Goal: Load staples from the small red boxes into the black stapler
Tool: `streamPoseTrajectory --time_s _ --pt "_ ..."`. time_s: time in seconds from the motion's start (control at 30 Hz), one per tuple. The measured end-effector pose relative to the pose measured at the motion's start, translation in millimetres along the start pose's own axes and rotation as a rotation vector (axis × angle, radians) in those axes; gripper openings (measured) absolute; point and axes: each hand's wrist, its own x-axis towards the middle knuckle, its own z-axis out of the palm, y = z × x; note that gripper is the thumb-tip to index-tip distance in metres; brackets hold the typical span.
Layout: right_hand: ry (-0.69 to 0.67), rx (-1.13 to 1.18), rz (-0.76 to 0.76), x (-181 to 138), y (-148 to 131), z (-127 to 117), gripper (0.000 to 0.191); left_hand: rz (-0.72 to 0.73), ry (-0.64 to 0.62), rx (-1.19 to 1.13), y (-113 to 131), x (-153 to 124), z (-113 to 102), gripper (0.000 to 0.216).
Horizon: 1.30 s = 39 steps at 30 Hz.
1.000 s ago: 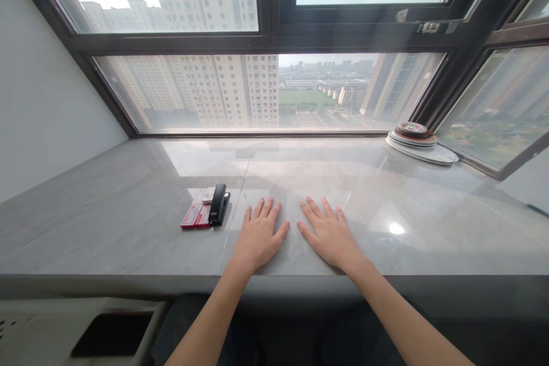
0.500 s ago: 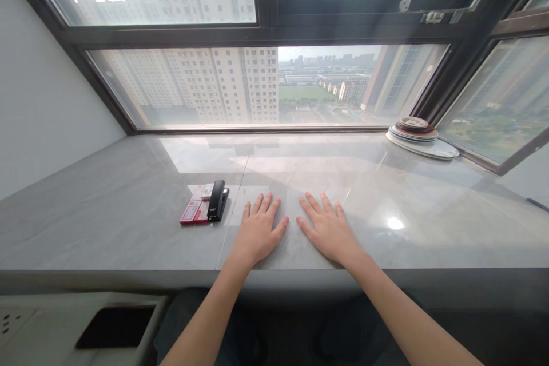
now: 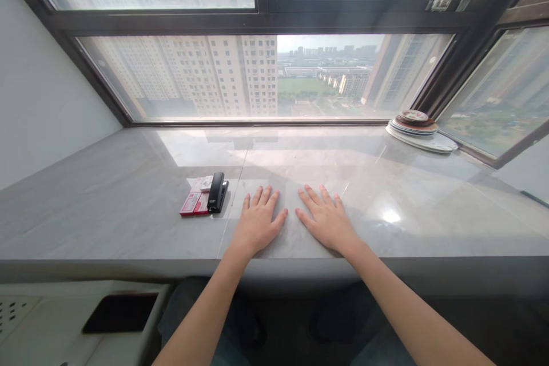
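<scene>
My left hand (image 3: 257,220) lies flat on the grey stone windowsill (image 3: 107,200), its fingers spread and nothing in it. To its right, a short gap apart, my right hand (image 3: 326,218) also rests palm down with fingers spread. A black stapler (image 3: 215,193) sits left of my left hand, not touched by it. The stapler leans on or lies against small red-and-white boxes (image 3: 195,201), which look like staple packs; the exact contact is hard to make out.
A stack of plates or round mats (image 3: 416,126) stands at the back right corner by the window frame (image 3: 266,22). The sill's front edge (image 3: 291,266) runs just before my wrists. Below left is a pale cabinet-like unit (image 3: 55,309) with a dark opening.
The whole view has shifted slightly, so the sill and everything on it sit a little higher in the picture. Both hands stay flat in the same place on the sill.
</scene>
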Motion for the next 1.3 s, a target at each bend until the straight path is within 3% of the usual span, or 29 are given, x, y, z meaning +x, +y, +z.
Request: streamPoseTrajectory --time_s 0.3,0.6,0.73,0.87,0.97,1.03,1.13,1.3 --pt "0.016 0.021 -0.009 3 3 4 0.063 0.014 -0.011 0.021 0 -1 -1 0.063" --pt "-0.007 0.112 0.058 10 -2 -5 0.059 0.077 -0.001 0.045 6 -35 -9 0.060" --pt "-0.001 0.308 0.149 42 -51 -20 0.058 0.090 0.006 0.033 8 -35 -15 0.058" --pt "-0.103 0.628 -0.130 84 -135 -22 0.086 0.120 0.027 0.041 1 -36 -9 0.066" --pt "-0.148 0.632 -0.156 115 -187 -10 0.102 0.167 0.005 0.104 -7 -37 1 0.071" --pt "-0.137 0.571 -0.154 134 -204 -3 0.098 0.215 -0.021 0.123 -10 -38 2 0.070" --pt "-0.148 0.463 -0.179 152 -198 -3 0.076 0.195 -0.013 0.016 -6 -37 -8 0.063" --pt "-0.111 0.398 -0.210 135 -128 -21 0.053 0.132 0.040 -0.170 7 -35 -32 0.043"
